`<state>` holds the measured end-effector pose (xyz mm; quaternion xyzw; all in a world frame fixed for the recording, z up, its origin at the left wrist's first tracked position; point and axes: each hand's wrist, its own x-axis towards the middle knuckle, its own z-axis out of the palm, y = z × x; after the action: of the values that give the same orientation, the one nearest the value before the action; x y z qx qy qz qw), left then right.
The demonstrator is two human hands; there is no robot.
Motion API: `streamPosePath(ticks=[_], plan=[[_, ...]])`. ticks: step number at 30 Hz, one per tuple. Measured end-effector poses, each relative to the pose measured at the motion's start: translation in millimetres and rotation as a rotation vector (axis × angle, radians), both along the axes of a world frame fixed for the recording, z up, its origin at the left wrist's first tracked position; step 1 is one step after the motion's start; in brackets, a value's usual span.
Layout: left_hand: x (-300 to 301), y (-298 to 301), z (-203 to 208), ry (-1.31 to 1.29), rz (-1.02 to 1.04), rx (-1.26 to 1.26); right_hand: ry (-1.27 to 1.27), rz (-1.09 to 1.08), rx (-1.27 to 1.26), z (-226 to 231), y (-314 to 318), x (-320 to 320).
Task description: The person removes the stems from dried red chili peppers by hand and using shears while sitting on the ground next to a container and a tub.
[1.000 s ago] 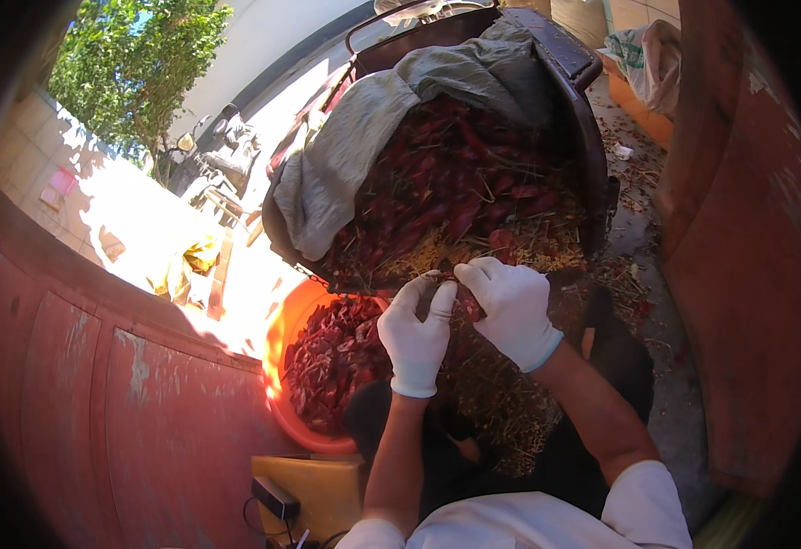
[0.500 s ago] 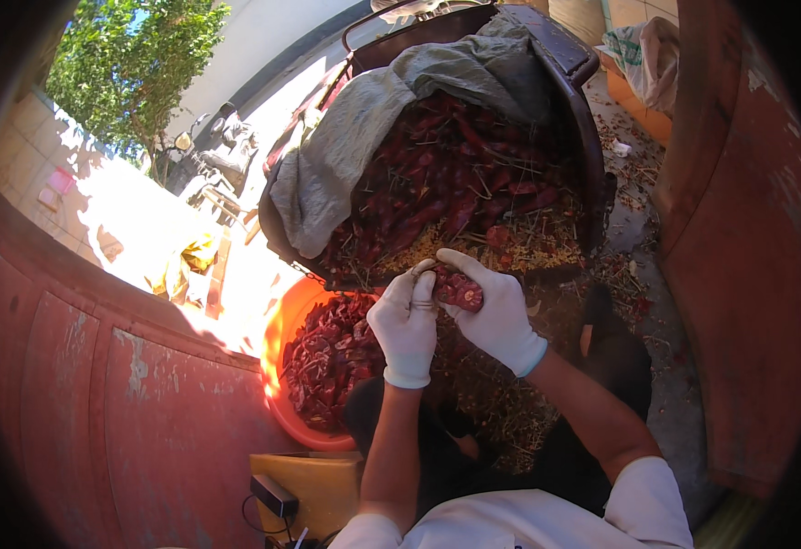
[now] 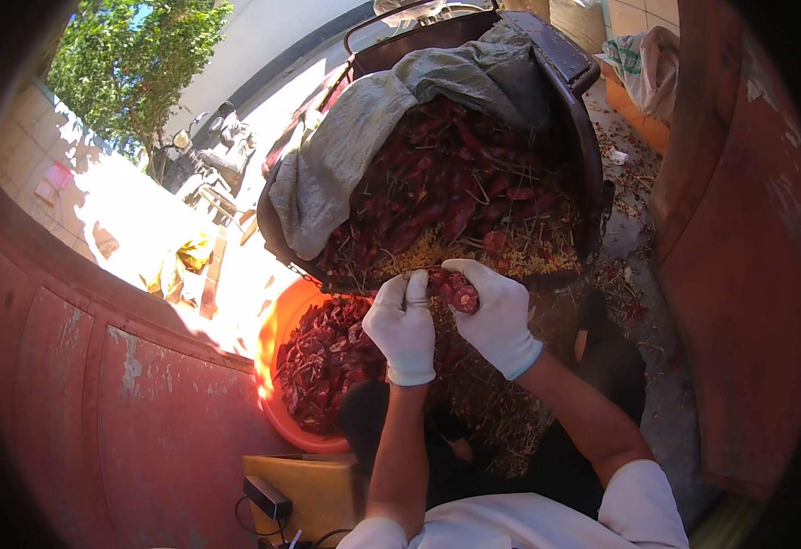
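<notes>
My right hand (image 3: 495, 313), in a white glove, is closed around a small bunch of dried red chili peppers (image 3: 460, 295). Close beside it, my white-gloved left hand (image 3: 401, 322) has its fingers pinched together at the bunch's left end; whatever lies between those fingertips is too small to make out. Both hands are just in front of the lower edge of a heap of dark red chili peppers (image 3: 419, 197), which lies in a dark metal cart bed (image 3: 569, 69). A grey woven sheet (image 3: 341, 146) covers the heap's left and far side.
An orange tub (image 3: 269, 384) with red chilies stands left of my knees. Below it is a yellow box (image 3: 313, 485) with a black device (image 3: 268, 497). Red door panels (image 3: 172, 412) flank me. Stems and debris (image 3: 501, 416) litter the ground, and a chain hangs at the cart's edge.
My two hands have come down slightly and sit a little farther apart. The chili bunch has turned in my right hand, so more pepper ends show.
</notes>
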<state>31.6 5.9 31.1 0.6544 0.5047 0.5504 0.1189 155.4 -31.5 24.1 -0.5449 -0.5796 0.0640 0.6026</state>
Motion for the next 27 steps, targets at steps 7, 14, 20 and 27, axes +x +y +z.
streamPosePath(ticks=[7, 14, 20, 27], plan=[[-6.3, 7.9, -15.2, -1.199, -0.661, -0.619, 0.479, 0.283, -0.128, -4.4, 6.1, -7.7], [-73.2, 59.7, -21.6, -1.648, -0.605, -0.26, 1.096, 0.383, -0.534, 8.5, -1.3, 9.3], [-85.3, 12.5, -3.1, -0.332, -0.296, -0.591, 0.949, 0.456, -0.394, 19.3, -7.5, 41.5], [-56.0, -7.3, -41.3, 0.322, -0.011, -0.159, 0.923, 0.461, -0.356, 25.9, 0.1, 46.7]])
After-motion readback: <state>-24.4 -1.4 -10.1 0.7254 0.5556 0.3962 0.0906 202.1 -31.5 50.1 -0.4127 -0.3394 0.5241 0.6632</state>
